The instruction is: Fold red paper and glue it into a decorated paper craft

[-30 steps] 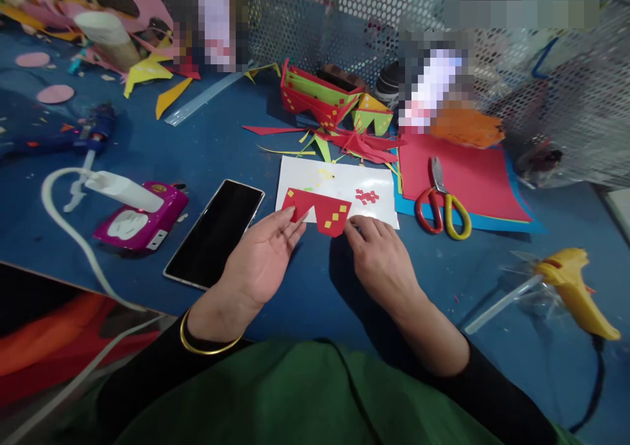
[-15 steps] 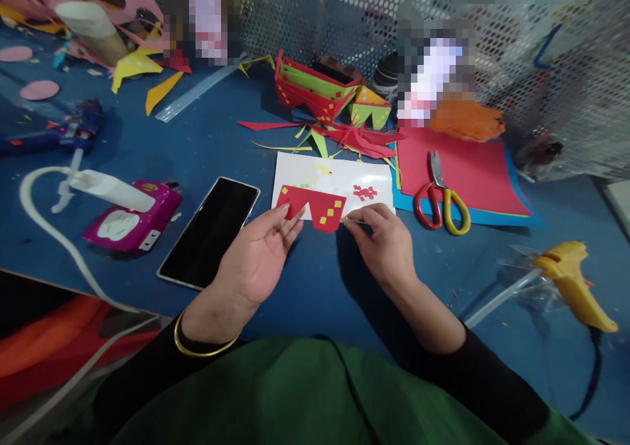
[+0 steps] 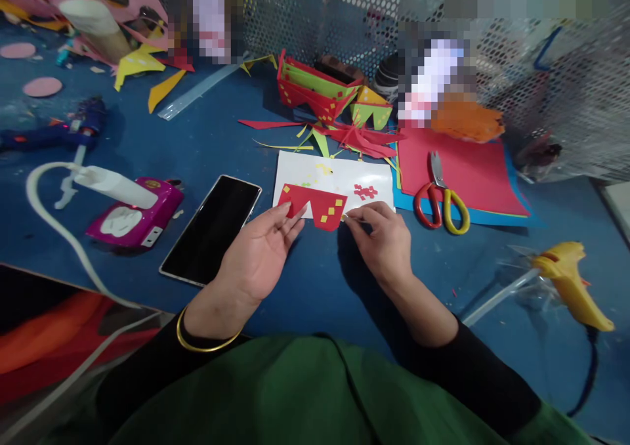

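Observation:
My left hand [image 3: 258,251] pinches the left part of a red paper cutout [image 3: 322,202] with a pointed notch in its lower edge. Several small yellow squares are on the cutout, mostly on its right half. Close by its right edge, my right hand [image 3: 381,241] has thumb and forefinger pressed together; a small yellowish bit shows at the tips, too tiny to name surely. Behind the cutout lies a white sheet [image 3: 337,166] bearing yellow and green bits and a cluster of small red paper squares [image 3: 365,191].
Scissors [image 3: 441,199] rest on red paper sheets [image 3: 462,169] at right, near a yellow glue gun [image 3: 566,274]. To the left are a phone [image 3: 211,228], a purple power strip [image 3: 140,212] and a blue glue gun [image 3: 79,130]. Folded paper pieces [image 3: 315,90] and scraps stand behind.
Both hands and the red cutout keep nearly the same pose. The whole view has shifted very slightly.

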Demonstrator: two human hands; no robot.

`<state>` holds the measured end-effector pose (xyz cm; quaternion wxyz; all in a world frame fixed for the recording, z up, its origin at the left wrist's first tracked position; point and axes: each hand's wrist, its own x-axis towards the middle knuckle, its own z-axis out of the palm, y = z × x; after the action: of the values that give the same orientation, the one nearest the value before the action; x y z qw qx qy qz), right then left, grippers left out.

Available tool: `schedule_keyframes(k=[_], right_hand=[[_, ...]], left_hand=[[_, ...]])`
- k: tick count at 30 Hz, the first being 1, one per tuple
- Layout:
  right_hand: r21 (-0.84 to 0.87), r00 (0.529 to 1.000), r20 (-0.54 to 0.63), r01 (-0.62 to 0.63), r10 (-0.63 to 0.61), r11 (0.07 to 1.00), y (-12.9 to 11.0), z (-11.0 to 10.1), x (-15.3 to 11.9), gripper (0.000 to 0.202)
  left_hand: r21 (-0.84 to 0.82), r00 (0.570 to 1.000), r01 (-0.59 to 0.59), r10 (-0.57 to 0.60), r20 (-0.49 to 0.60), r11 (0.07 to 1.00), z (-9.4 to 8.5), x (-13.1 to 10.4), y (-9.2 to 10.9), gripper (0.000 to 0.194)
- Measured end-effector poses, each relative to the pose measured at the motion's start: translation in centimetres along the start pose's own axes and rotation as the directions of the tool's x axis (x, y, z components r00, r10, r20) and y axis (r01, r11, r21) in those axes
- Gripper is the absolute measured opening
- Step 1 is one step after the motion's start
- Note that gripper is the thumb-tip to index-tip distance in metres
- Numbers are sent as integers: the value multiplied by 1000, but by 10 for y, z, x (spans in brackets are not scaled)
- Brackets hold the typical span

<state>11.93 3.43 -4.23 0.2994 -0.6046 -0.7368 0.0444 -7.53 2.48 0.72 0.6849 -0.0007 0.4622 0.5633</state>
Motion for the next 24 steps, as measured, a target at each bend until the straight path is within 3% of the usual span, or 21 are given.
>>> schedule_keyframes(k=[4, 11, 20, 24], right_hand=[[-188, 984, 27, 179, -177, 966, -2, 0, 2, 24], [-416, 943, 104, 331, -317, 847, -7, 2, 3, 28], [-257, 979, 17, 201, -204, 945, -2, 5, 4, 23], [-119, 997, -37, 65, -70, 991, 2, 7, 5, 20]], left_hand=[[4, 1000, -8, 8, 3, 1000, 0, 0, -1, 20], [15, 1000, -22, 22, 3, 1000, 0, 0, -1, 19], [2, 999, -24, 24, 26, 1000, -3, 2, -2, 16], [0, 999, -24, 24, 37, 1000, -4, 3, -2, 17]])
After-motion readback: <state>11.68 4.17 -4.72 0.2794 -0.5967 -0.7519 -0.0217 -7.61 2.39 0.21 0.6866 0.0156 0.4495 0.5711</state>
